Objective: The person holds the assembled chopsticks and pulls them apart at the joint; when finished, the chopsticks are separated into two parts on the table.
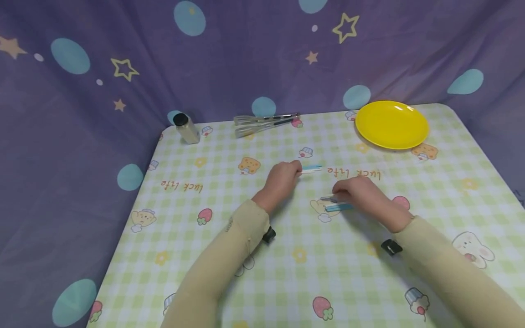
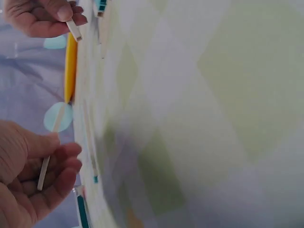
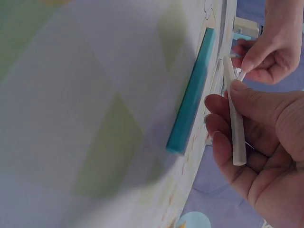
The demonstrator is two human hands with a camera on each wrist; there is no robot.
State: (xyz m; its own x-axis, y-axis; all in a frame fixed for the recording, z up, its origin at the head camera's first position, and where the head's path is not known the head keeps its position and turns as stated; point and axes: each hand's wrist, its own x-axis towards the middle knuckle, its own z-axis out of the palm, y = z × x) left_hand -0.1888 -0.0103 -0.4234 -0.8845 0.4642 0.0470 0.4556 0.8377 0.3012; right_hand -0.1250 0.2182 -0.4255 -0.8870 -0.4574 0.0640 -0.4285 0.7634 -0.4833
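Note:
My left hand (image 1: pixel 283 178) pinches a slim white stick (image 2: pixel 44 173) between thumb and fingers, just above the checked tablecloth. Beyond its fingertips in the head view lies a teal stick (image 1: pixel 312 167). My right hand (image 1: pixel 362 193) holds another white stick (image 3: pixel 237 137), its thumb pressing it against the fingers. A second teal stick (image 3: pixel 192 95) lies on the cloth beside the right hand, below the fingers in the head view. Both hands are near the middle of the table, a short gap apart, and the held sticks are mostly hidden by the fingers in the head view.
At the back right is a yellow plate (image 1: pixel 391 125). Two whisk-like utensils (image 1: pixel 266 125) lie along the back edge. A small bottle with a black cap (image 1: pixel 187 129) stands at the back left corner. A purple curtain (image 1: pixel 262 54) hangs behind the table.

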